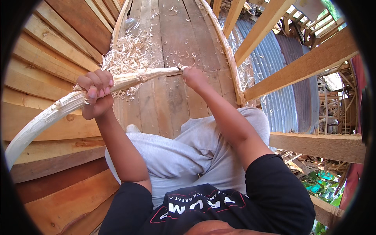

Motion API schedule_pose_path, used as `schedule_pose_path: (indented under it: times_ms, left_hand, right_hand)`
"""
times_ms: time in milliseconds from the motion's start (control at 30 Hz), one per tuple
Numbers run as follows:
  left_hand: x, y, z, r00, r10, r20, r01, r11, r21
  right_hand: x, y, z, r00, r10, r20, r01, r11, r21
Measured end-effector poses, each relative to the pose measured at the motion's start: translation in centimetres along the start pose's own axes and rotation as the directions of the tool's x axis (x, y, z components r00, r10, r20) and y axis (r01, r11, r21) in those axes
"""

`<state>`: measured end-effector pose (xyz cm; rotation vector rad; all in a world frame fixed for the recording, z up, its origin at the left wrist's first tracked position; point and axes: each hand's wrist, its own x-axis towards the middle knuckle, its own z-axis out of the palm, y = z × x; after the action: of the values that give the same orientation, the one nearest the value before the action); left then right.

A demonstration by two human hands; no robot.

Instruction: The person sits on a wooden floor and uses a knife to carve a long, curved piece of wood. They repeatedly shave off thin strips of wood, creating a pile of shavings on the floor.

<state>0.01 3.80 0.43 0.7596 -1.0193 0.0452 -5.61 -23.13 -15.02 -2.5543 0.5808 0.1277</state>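
A long, pale wooden pole (51,111) with its bark stripped slants across in front of me, from the lower left to the middle of the view. My left hand (96,93) is closed around it, left of centre. At the pole's thinner right end, my right hand (194,78) makes a fist with the arm stretched out. A small dark bit shows beside that fist, and what the fingers grip is hidden. Curled wood shavings (127,51) lie heaped on the plank floor (176,35) beyond my left hand.
Wooden board walling (47,70) rises close on my left. To the right, a rail of wooden beams (301,64) stands above corrugated metal sheets (270,74). A small clear container (130,22) sits near the shavings. My crossed legs (168,154) are below the pole.
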Motion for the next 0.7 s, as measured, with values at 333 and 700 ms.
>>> schedule_pose_path:
  times_ms: [333, 700]
  left_hand:
    - [0.5, 0.6, 0.6, 0.998, 0.023, 0.051, -0.024, 1.000, 0.005]
    - [0.7, 2.2, 1.0, 0.997, 0.061, -0.045, -0.051, 0.977, 0.205]
  right_hand:
    - [2.1, 4.7, 1.2, 0.951, 0.290, 0.109, -0.281, 0.956, -0.085]
    - [3.3, 2.4, -2.4, 0.949, 0.315, -0.003, -0.314, 0.948, 0.056]
